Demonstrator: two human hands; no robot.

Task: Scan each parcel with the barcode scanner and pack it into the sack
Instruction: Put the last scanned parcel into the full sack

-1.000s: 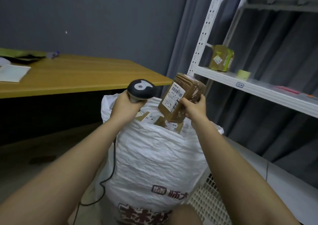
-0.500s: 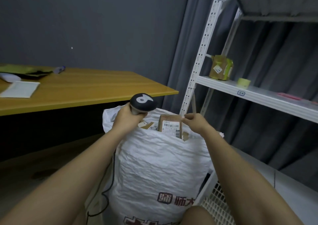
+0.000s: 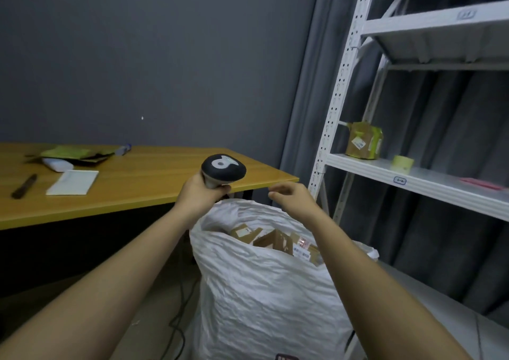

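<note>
The left hand (image 3: pixel 199 195) grips the black dome-headed barcode scanner (image 3: pixel 223 170); at its 3 o'clock the right hand (image 3: pixel 293 198) hangs loosely curled, holding nothing, above the white woven sack (image 3: pixel 264 290) of brown cardboard parcels (image 3: pixel 271 238).

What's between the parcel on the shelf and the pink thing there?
A tape roll sits on the shelf between the parcel and the pink thing, head view.

To my left the desk (image 3: pixel 154 183) carries a pen (image 3: pixel 24 186), a white pad (image 3: pixel 73 182) and a green packet (image 3: pixel 70 152). The shelf (image 3: pixel 429 183) on my right bears a parcel (image 3: pixel 363 140) and a tape roll (image 3: pixel 403 163). The sack (image 3: pixel 264 290) stands on the floor (image 3: pixel 154 312).
</note>
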